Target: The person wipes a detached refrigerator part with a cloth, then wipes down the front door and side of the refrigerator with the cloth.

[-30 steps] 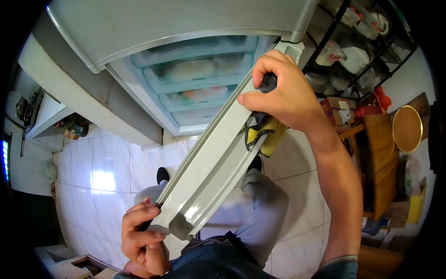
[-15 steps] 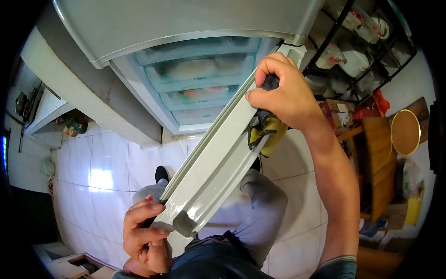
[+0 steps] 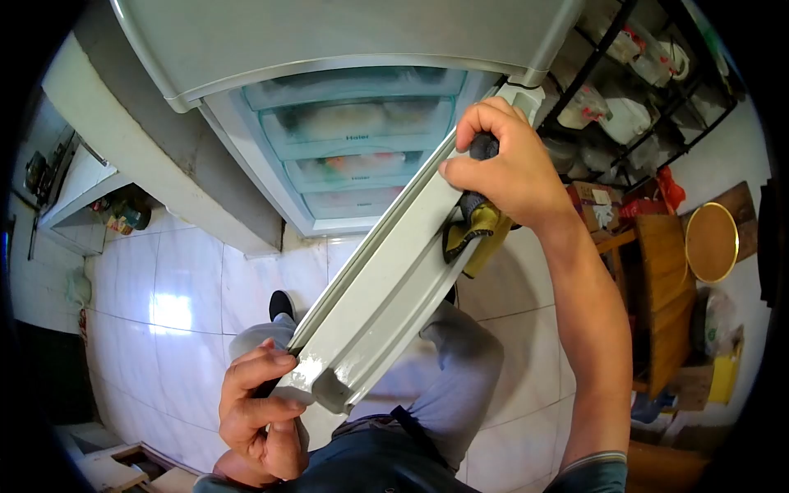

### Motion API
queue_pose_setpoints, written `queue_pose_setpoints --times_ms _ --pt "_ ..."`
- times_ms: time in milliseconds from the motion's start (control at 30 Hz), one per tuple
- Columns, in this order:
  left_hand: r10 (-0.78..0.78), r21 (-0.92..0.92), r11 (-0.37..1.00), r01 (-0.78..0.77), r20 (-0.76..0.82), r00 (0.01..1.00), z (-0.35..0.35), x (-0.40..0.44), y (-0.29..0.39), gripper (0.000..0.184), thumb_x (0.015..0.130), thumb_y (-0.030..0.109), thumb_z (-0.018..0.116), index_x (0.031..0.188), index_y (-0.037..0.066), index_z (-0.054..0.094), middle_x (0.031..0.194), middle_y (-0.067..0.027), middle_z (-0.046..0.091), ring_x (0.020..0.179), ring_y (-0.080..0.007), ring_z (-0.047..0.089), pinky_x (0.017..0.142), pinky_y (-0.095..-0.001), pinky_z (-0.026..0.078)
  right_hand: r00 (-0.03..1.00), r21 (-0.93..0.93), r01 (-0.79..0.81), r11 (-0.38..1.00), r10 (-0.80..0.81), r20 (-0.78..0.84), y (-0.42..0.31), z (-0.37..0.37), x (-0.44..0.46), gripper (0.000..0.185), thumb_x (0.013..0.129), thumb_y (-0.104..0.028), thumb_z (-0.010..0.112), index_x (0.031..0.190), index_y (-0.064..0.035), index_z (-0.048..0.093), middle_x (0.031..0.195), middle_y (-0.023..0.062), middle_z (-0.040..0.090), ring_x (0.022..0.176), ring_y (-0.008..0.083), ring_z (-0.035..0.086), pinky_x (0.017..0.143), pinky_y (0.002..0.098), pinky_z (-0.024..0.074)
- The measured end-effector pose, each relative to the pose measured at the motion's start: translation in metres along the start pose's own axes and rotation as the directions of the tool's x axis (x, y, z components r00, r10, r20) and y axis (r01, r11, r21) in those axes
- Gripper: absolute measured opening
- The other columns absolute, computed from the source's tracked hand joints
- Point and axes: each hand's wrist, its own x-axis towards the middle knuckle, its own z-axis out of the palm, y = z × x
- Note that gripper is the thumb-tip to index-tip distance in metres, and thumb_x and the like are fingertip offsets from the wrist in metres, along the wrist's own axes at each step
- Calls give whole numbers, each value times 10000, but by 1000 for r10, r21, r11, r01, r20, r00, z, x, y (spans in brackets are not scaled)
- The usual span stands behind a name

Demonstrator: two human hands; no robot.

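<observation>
The open lower door (image 3: 394, 263) of a fridge-freezer stretches diagonally in front of me, its pale top edge facing up. My left hand (image 3: 261, 411) grips the door's near corner, fingers wrapped round it. Bunched in my right hand (image 3: 514, 164) is a dark grey and yellow cloth (image 3: 486, 242), pressed on the door's top edge toward the hinge side. Part of the cloth hangs over the outer side. Behind the door, the freezer compartment shows several translucent drawers (image 3: 362, 131) with food inside, all pushed in.
The closed upper fridge door (image 3: 345, 33) stands above the freezer. A low wall (image 3: 164, 140) is at left. On the right are a black rack (image 3: 657, 123) with bagged goods, cardboard boxes (image 3: 596, 205) and a wooden chair-like piece (image 3: 657, 304). White tiles (image 3: 189, 279) cover the floor.
The view has shifted slightly. My right hand with the cloth stays at nearly the same place on the door edge, and my left hand keeps its hold on the corner.
</observation>
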Motion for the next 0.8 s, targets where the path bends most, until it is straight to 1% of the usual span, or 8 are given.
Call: queue_pose_setpoints --times_ms 67,133,267,467,567,633,733,800 --pt "6 -5 1000 -6 15 1000 0 0 0 134 914 165 536 836 62 574 1061 -222 620 1041 -332 585 996 -528 404 1000 -16 -1 1000 1 -3 -2 0 0 238 635 -182 679 785 -40 559 965 84 524 1034 259 435 900 316 376" --pt "5 -7 1000 -5 11 1000 1 -1 0 133 913 165 537 836 63 576 1062 -221 620 1039 -335 586 994 -530 406 1000 15 -30 999 30 2 -3 -1 1 240 635 -183 676 790 -43 558 966 80 523 1034 259 433 899 317 376" --pt "6 6 1000 -6 11 1000 0 1 0 121 905 160 545 838 66 583 1066 -220 620 1034 -340 588 990 -533 408 1000 -4 -28 1000 28 9 -2 0 1 244 634 -183 672 798 -42 561 967 80 521 1030 260 433 899 319 375" --pt "6 6 1000 -6 19 1000 -1 1 0 105 891 152 553 845 67 595 1070 -215 621 1031 -337 590 993 -528 407 999 25 -33 999 32 18 -2 -1 1 257 630 -187 668 811 -35 569 976 87 519 1030 264 434 904 315 373" --pt "8 -2 1000 -8 22 1000 -1 2 0 102 882 145 550 843 66 603 1071 -217 621 1029 -336 590 997 -523 407 1000 -30 -8 1000 9 15 -2 0 1 261 629 -181 663 824 -32 576 987 89 520 1033 264 435 909 315 373" --pt "1 -12 1000 -1 18 1000 -1 2 0 101 876 140 547 841 65 605 1072 -218 621 1027 -336 590 1001 -520 405 999 6 -29 1000 28 22 -1 0 2 265 628 -176 660 834 -30 579 993 89 521 1032 261 437 908 317 376" --pt "-5 -17 1000 5 14 1000 -1 2 1 98 865 131 543 838 64 608 1074 -220 621 1025 -333 590 1006 -517 402 1000 35 -12 999 11 16 0 0 3 262 633 -175 657 839 -32 581 991 89 522 1034 260 437 908 314 378" --pt "-8 -16 1000 9 9 1000 0 2 1 96 860 128 542 837 63 608 1073 -220 621 1024 -331 590 1009 -516 401 1000 27 -16 1000 15 17 -2 1 0 263 635 -174 657 844 -32 583 997 90 525 1044 261 438 913 314 378"
